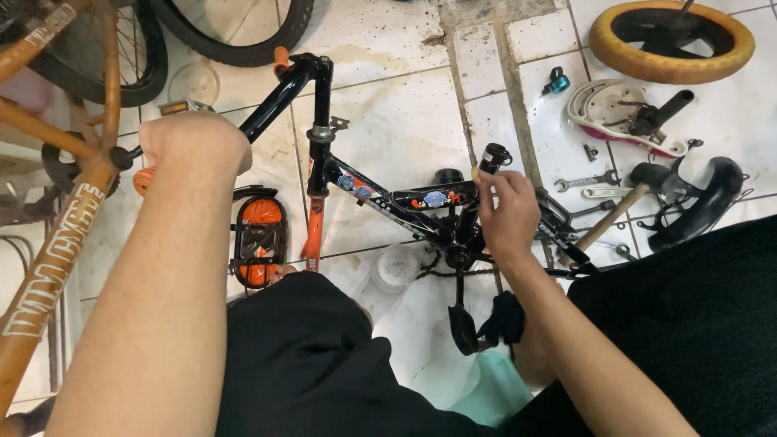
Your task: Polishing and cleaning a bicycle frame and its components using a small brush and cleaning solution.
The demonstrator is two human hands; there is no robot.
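Frame (388, 198), black child's bicycle, stripped and lying on the tiled floor (405, 105) between our knees.

Wheel (672, 40), tan tyre, well apart at upper right.

Saddle (615, 113), white and pink, upturned beside it.

Hammer (615, 214) and spanners (587, 182), just beside the frame's rear.

Left hand (194, 146): closed into a fist over the front end; what it grips we cannot tell.

Right hand (506, 214): fingertips pinched at the seat tube (492, 158) top.

We judge the seat-tube fitting is being worked; the next move would call for a steady frame and a fine grip.
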